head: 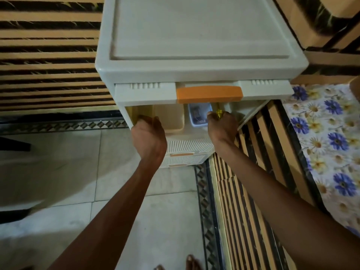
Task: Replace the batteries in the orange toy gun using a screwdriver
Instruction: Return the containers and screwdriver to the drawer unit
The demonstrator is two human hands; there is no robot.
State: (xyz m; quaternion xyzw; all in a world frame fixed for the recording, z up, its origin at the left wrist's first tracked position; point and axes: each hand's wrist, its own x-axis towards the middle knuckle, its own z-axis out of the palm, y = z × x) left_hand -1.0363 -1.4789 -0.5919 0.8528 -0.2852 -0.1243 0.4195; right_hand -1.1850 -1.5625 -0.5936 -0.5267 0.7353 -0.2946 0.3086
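Observation:
The orange toy gun is not in view. My left hand (150,137) grips the front left edge of an open drawer (128,117) in a white plastic cabinet (194,36). My right hand (222,129) is closed around a yellow-handled screwdriver (219,113) at the drawer's front right; only the top of the handle shows above my fingers. Inside the drawer sit a beige tray (169,117) and a small pale-blue box (198,115) with dark items in it that I cannot make out.
An orange handle (209,94) marks the drawer front just above the open one; more drawers (185,152) lie below. Striped panels stand left and right of the cabinet. A floral cloth (327,133) lies at the right. My toes (191,264) are on the tiled floor.

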